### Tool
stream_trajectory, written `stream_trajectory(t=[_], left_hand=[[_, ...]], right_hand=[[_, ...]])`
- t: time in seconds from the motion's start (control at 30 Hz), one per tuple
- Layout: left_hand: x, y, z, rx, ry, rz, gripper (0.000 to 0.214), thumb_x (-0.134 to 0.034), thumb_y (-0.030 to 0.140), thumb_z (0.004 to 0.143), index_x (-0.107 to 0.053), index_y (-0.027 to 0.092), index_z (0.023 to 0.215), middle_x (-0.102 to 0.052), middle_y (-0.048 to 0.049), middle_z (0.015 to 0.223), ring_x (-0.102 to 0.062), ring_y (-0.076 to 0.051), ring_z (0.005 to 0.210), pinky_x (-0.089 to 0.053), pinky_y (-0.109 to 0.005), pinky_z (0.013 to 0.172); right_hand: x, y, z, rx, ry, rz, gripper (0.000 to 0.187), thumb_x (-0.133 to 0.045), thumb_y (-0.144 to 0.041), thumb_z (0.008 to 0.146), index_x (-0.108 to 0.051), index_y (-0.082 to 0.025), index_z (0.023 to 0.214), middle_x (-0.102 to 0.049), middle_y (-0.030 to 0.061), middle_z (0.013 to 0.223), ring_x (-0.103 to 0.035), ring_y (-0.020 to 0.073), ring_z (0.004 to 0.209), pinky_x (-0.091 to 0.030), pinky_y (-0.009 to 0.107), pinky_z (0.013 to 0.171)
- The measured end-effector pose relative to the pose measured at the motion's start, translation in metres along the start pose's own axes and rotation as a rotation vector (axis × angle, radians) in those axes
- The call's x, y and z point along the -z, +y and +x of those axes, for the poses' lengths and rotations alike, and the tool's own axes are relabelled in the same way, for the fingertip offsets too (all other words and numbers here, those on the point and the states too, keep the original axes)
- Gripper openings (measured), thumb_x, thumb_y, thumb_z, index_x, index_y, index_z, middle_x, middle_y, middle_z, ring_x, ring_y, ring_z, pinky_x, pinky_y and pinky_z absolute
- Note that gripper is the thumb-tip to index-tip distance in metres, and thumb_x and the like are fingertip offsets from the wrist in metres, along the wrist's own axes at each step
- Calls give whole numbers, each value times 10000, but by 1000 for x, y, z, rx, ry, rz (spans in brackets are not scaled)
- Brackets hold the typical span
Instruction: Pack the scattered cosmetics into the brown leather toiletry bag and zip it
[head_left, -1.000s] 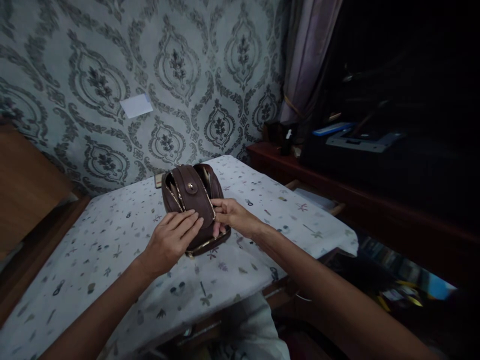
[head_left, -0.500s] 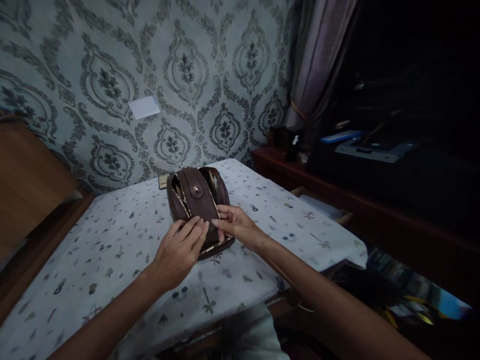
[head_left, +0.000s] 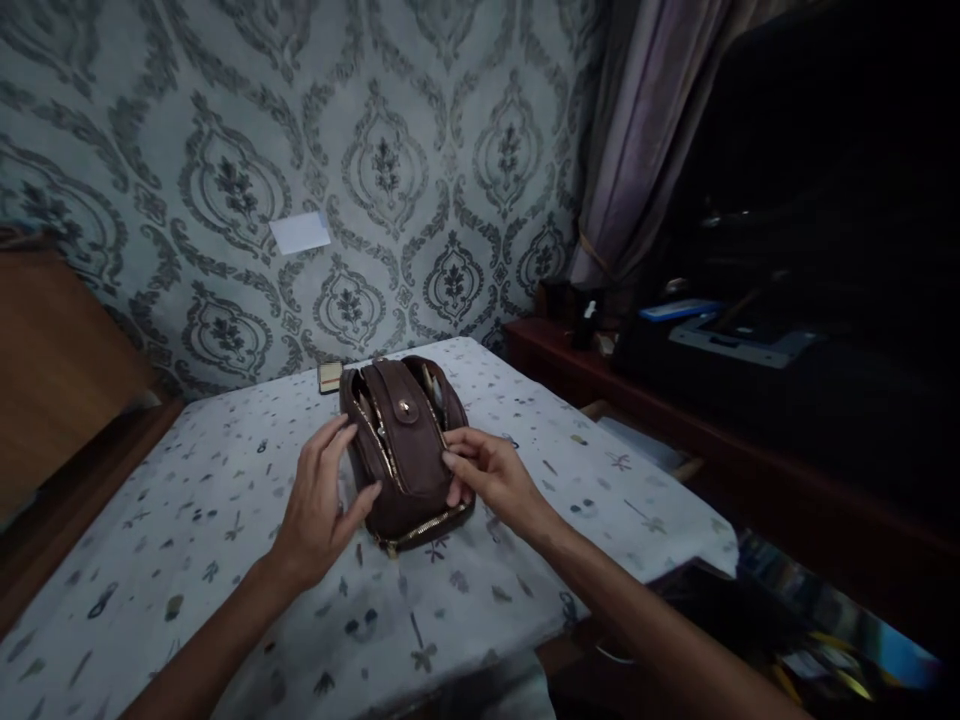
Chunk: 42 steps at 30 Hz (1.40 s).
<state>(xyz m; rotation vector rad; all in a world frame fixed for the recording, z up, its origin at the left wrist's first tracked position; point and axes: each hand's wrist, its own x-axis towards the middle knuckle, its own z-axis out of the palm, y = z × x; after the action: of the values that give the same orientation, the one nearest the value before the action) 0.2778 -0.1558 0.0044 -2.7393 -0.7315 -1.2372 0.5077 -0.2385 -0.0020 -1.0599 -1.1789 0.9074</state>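
Note:
A brown leather-look bag (head_left: 416, 450) lies on the cloth-covered table, with gold zippers and a flap held by a round metal clasp. Two of its zipped compartments gape at the far end, and papers or other small contents show inside the right one. At the bag's left side is my left hand (head_left: 319, 510), open, thumb and fingers spread around that edge. My right hand (head_left: 495, 475) pinches the bag's right side by the zipper; whether a zipper pull is between the fingertips is hidden. Another gold zipper (head_left: 431, 527) runs across the near end.
Behind the bag lies a small dark-framed card or case (head_left: 330, 377). A patterned white tablecloth (head_left: 247, 510) covers the table, which meets a papered wall. To the right stand a dark red ledge (head_left: 540, 340) and a partly open drawer (head_left: 645, 445); a brown board (head_left: 60, 370) leans at left.
My left hand has come off the bag's near top and moved left, its fingers spreading. My right hand stays at the right zipper. The view has tilted slightly.

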Motion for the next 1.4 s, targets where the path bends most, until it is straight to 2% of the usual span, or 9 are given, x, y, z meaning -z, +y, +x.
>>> stream_trajectory(t=[0.1,0.2,0.33,0.6,0.77,0.9,1.03,1.23,1.4], left_hand=[[-8,-19,12,284,-9,-205,648,-491,422,994,-219,267,1562,-350,-178,1575,-393,-325,1437,-437,-510,1101],[-25,-40,26,445,33,-375,603,-440,471,1008,-266,277,1552,-364,-152,1591,-403,-297,1443,-429,-487,1117],[-51,-54,38,458,85,-484,535,-387,493,1020,-387,261,1502,-415,-115,1574,-373,-243,1468,-356,-466,1182],[-43,-71,48,576,62,-763,566,-482,603,945,-514,259,1393,-448,-99,1544,-347,-236,1468,-218,-476,1226],[-63,-124,75,979,7,-960,697,-475,740,851,-554,202,1288,-568,-164,1413,-490,-290,1351,-426,-446,1034],[-93,-152,89,1101,-116,-1066,763,-501,826,752,-660,154,1078,-717,-159,1148,-635,-306,1129,-486,-398,883],[-108,-164,98,1152,-206,-1135,694,-582,802,726,-690,185,1025,-753,-87,1037,-657,-258,1030,-483,-341,829],[-114,-186,124,1189,-333,-1118,442,-589,571,905,-670,146,998,-705,-50,927,-655,-165,797,-518,-312,747],[-115,-185,152,1161,-443,-1007,333,-610,365,955,-605,153,1212,-643,-88,1186,-654,-206,995,-573,-411,846]], right_hand=[[6,-4,9,130,208,-196,293,-627,-466,877,-637,-201,1004,-667,31,787,-628,159,551,-518,311,565],[15,-3,30,267,395,-409,389,-581,-503,907,-639,-216,1162,-680,122,1158,-652,273,1023,-518,443,934],[20,5,60,196,223,-388,550,-505,-608,926,-593,-228,1315,-574,120,1427,-491,301,1344,-352,511,1151],[33,0,95,160,94,-467,516,-430,-608,955,-677,-210,1170,-689,117,1236,-598,305,1183,-433,474,1055],[36,-12,183,101,-57,-540,451,-483,-563,950,-708,-180,1026,-708,95,1145,-588,300,1168,-418,433,1054],[19,3,264,-103,-348,-613,362,-531,-459,983,-705,-142,973,-721,67,976,-671,231,960,-524,419,911],[2,33,314,-254,-547,-680,257,-618,-369,962,-661,-151,1092,-681,52,1090,-670,195,927,-575,379,816],[7,54,328,-288,-597,-600,250,-642,-317,949,-645,-143,1129,-667,63,1111,-666,187,919,-583,362,778],[19,49,307,-246,-447,-411,261,-618,-334,962,-620,-147,1145,-667,51,1044,-657,160,838,-570,341,746]])
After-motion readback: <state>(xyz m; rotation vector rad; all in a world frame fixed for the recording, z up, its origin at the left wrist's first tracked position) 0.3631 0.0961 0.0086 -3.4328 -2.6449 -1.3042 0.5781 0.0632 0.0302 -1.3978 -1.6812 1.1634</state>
